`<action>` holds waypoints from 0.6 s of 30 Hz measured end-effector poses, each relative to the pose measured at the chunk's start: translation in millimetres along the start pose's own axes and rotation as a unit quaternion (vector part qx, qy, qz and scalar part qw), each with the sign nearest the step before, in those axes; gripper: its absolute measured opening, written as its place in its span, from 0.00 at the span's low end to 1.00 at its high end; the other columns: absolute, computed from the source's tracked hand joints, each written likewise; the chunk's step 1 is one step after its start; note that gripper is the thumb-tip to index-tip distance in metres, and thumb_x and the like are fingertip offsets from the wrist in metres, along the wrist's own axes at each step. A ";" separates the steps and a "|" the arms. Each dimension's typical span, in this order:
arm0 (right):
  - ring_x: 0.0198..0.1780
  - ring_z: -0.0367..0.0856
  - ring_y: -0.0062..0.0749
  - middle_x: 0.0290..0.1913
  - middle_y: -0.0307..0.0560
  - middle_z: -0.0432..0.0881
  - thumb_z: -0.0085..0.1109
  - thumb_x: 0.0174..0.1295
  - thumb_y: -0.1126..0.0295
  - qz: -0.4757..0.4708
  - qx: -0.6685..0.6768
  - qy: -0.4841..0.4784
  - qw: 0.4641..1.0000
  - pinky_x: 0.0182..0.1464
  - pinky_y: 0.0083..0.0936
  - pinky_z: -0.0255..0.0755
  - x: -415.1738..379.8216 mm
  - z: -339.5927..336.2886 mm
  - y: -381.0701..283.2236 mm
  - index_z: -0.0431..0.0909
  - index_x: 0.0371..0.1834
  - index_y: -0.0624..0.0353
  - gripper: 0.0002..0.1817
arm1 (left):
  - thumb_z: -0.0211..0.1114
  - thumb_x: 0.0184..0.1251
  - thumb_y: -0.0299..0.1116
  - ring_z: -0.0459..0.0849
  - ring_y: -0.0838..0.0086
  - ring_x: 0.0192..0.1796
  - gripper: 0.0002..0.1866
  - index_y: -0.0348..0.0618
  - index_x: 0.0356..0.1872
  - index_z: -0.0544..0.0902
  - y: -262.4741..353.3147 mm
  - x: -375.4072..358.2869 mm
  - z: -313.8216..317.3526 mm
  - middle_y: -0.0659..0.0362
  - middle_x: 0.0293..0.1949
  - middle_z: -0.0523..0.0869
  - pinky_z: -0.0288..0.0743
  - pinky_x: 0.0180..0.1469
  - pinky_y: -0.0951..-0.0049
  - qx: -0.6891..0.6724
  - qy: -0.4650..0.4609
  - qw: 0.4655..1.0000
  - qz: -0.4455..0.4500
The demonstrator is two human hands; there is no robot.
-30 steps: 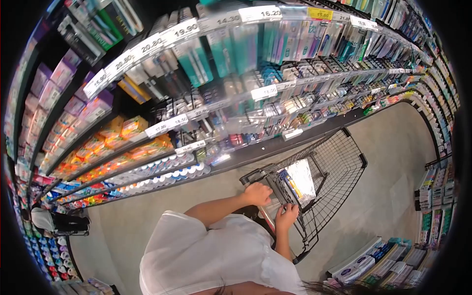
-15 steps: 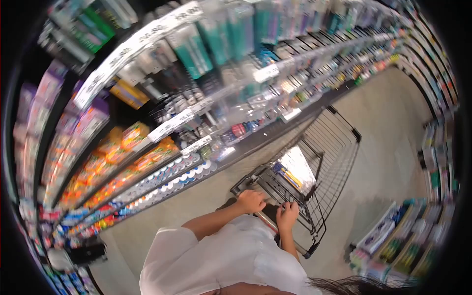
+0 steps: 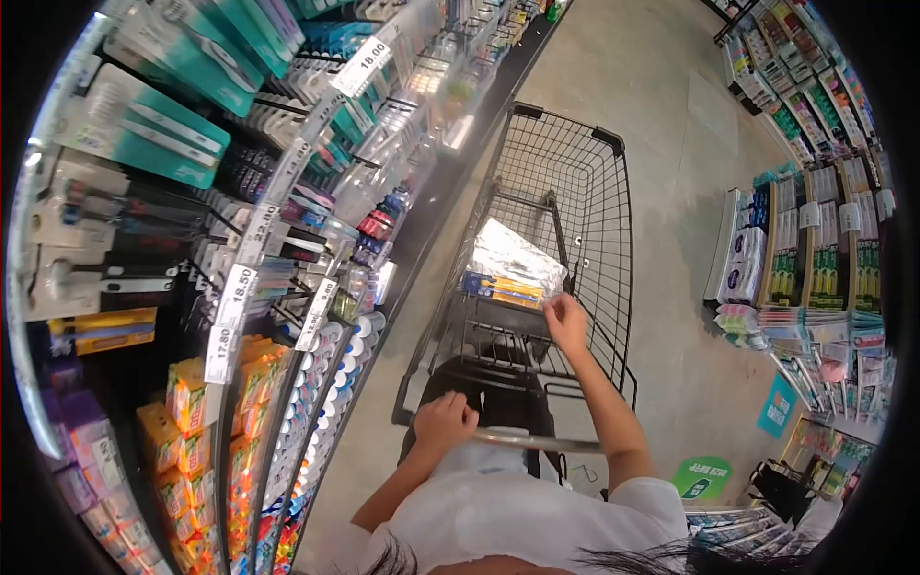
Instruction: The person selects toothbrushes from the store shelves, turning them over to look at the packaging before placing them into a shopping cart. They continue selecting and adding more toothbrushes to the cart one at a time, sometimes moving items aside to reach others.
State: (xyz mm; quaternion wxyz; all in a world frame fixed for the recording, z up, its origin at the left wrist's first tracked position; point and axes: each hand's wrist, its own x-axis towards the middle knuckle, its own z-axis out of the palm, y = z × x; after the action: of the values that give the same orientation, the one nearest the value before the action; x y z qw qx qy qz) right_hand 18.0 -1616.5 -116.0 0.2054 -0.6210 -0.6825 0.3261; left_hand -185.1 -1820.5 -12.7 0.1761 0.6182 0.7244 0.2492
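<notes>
"While standing at the near end of the black wire shopping cart (image 3: 608, 142), doing what with each hand?"

"Holding them well apart. Curling the left hand (image 3: 446, 420) at the left end of the handle (image 3: 537, 442), but hiding the fingertips, so not showing whether gripping or just resting."

"And with the right?"

"Holding the right hand (image 3: 565, 321) out inside the right rim, bending the fingers beside the right end of a blue-and-yellow pack (image 3: 508, 288). Not showing clearly whether touching it or stopping just short."

"Finding that pack where?"

"Lying in the near half of the cart, closer to the left side than the right, along the near edge of a shiny silver packet (image 3: 517, 254). Showing print too small for reading."

"Facing what beyond the cart's left side?"

"Facing a shelf rack of teal-backed packs (image 3: 144, 129) and, nearer, orange boxes (image 3: 192, 402)."

"Judging which step to be in hand?"

"Reaching in at the pack, probably; not visibly lifting anything."

"Calling for what, from there?"

"For any hold on it, probably calling for thumb and fingertips on that right end, clear of the silver packet, and for steadying the cart by the handle."
</notes>
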 end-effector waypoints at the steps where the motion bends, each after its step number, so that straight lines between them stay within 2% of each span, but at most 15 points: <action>1: 0.34 0.79 0.46 0.32 0.51 0.79 0.63 0.53 0.65 -0.011 -0.063 -0.032 0.997 0.38 0.37 0.72 15.5 24.2 27.7 0.75 0.33 0.60 0.11 | 0.62 0.41 0.31 0.74 0.62 0.16 0.09 0.47 0.15 0.68 -3.8 -4.3 -3.2 0.59 0.16 0.71 0.68 0.18 0.65 0.002 0.003 1.000 0.001; 3: 0.35 0.79 0.41 0.33 0.53 0.79 0.64 0.52 0.64 -0.034 -0.186 -0.093 0.978 0.39 0.34 0.74 48.6 80.7 89.3 0.75 0.37 0.60 0.14 | 0.63 0.40 0.31 0.73 0.64 0.16 0.10 0.48 0.15 0.68 -12.4 -12.7 -6.9 0.60 0.16 0.70 0.67 0.17 0.68 0.011 0.009 1.000 0.001; 4: 0.47 0.77 0.46 0.44 0.56 0.77 0.67 0.48 0.61 0.020 -0.245 -0.192 0.950 0.47 0.39 0.74 60.7 112.6 127.4 0.73 0.46 0.56 0.23 | 0.63 0.40 0.31 0.73 0.66 0.16 0.10 0.48 0.15 0.69 -15.0 -17.1 -8.2 0.60 0.16 0.70 0.67 0.16 0.69 0.014 0.007 1.000 -0.001; 6: 0.56 0.72 0.47 0.53 0.55 0.73 0.68 0.46 0.56 0.058 -0.364 -0.290 0.883 0.52 0.37 0.73 70.6 153.7 150.3 0.70 0.51 0.53 0.29 | 0.63 0.38 0.29 0.72 0.68 0.14 0.09 0.49 0.14 0.69 -16.7 -18.4 -16.7 0.61 0.15 0.69 0.64 0.15 0.71 -0.005 0.007 1.000 -0.005; 9: 0.63 0.65 0.47 0.58 0.53 0.68 0.71 0.41 0.50 0.085 -0.366 -0.312 0.873 0.56 0.42 0.70 78.4 186.5 137.0 0.68 0.56 0.51 0.38 | 0.61 0.35 0.27 0.66 0.65 0.11 0.12 0.47 0.11 0.64 -23.8 -24.8 -15.5 0.59 0.11 0.64 0.59 0.13 0.70 -0.014 0.017 0.999 -0.028; 10: 0.63 0.64 0.47 0.58 0.53 0.68 0.72 0.38 0.48 0.067 -0.375 -0.320 0.868 0.57 0.43 0.69 81.3 198.4 140.9 0.67 0.58 0.50 0.41 | 0.62 0.37 0.28 0.69 0.70 0.12 0.10 0.49 0.13 0.68 -25.1 -27.6 -19.3 0.62 0.14 0.67 0.62 0.13 0.72 0.010 -0.011 1.000 -0.026; 12: 0.63 0.64 0.47 0.58 0.52 0.68 0.74 0.34 0.45 0.038 -0.397 -0.342 0.851 0.59 0.46 0.66 78.4 213.7 149.8 0.66 0.60 0.50 0.47 | 0.63 0.37 0.30 0.69 0.70 0.12 0.10 0.49 0.14 0.68 -32.5 -34.1 -20.8 0.62 0.14 0.67 0.61 0.12 0.73 -0.012 -0.030 0.999 -0.007; 13: 0.62 0.64 0.47 0.58 0.52 0.68 0.76 0.29 0.44 0.034 -0.393 -0.326 0.859 0.60 0.49 0.64 77.7 219.6 151.0 0.68 0.60 0.48 0.49 | 0.63 0.38 0.31 0.68 0.70 0.11 0.10 0.48 0.15 0.68 -35.0 -38.0 -19.5 0.61 0.14 0.67 0.60 0.12 0.71 0.008 -0.033 0.999 -0.003; 14: 0.62 0.64 0.47 0.58 0.52 0.67 0.76 0.29 0.44 0.028 -0.395 -0.344 0.851 0.60 0.49 0.64 81.4 221.4 154.4 0.70 0.58 0.48 0.47 | 0.63 0.39 0.32 0.70 0.70 0.14 0.09 0.49 0.15 0.69 -35.0 -44.7 -21.5 0.61 0.15 0.68 0.62 0.14 0.69 0.015 -0.073 0.997 -0.028; 15: 0.62 0.64 0.48 0.58 0.53 0.67 0.76 0.30 0.45 0.022 -0.396 -0.366 0.842 0.60 0.49 0.64 81.0 219.8 152.4 0.72 0.57 0.47 0.45 | 0.60 0.49 0.39 0.77 0.63 0.19 0.09 0.46 0.19 0.76 -51.8 -78.7 -7.1 0.56 0.19 0.76 0.68 0.19 0.64 0.054 -0.133 0.988 -0.047; 16: 0.62 0.64 0.48 0.59 0.53 0.67 0.76 0.30 0.45 0.013 -0.397 -0.387 0.832 0.60 0.49 0.64 82.2 218.5 150.5 0.74 0.55 0.47 0.43 | 0.58 0.59 0.46 0.83 0.57 0.25 0.17 0.44 0.22 0.83 -68.5 -107.1 7.6 0.52 0.23 0.84 0.74 0.24 0.58 0.092 -0.191 0.975 -0.067; 17: 0.63 0.64 0.50 0.58 0.54 0.67 0.75 0.31 0.46 0.014 -0.387 -0.372 0.844 0.59 0.49 0.66 81.7 217.1 148.9 0.77 0.51 0.47 0.38 | 0.60 0.52 0.42 0.80 0.61 0.22 0.11 0.46 0.20 0.78 -57.6 -90.1 -0.1 0.55 0.21 0.79 0.71 0.22 0.61 0.070 -0.149 0.984 -0.061; 18: 0.62 0.64 0.50 0.58 0.54 0.67 0.75 0.32 0.47 0.015 -0.375 -0.367 0.851 0.58 0.48 0.67 77.1 220.5 153.1 0.77 0.51 0.47 0.38 | 0.61 0.45 0.37 0.76 0.65 0.20 0.08 0.48 0.17 0.74 -39.4 -57.9 -16.0 0.58 0.18 0.74 0.68 0.20 0.64 0.049 -0.108 0.991 -0.056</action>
State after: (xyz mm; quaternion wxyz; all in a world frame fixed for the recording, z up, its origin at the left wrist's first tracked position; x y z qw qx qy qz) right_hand -35.0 -1580.3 -387.8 -0.3139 -0.4964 -0.7690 0.2524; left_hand -215.9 -1884.1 -25.5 0.2368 0.6081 0.7455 0.1352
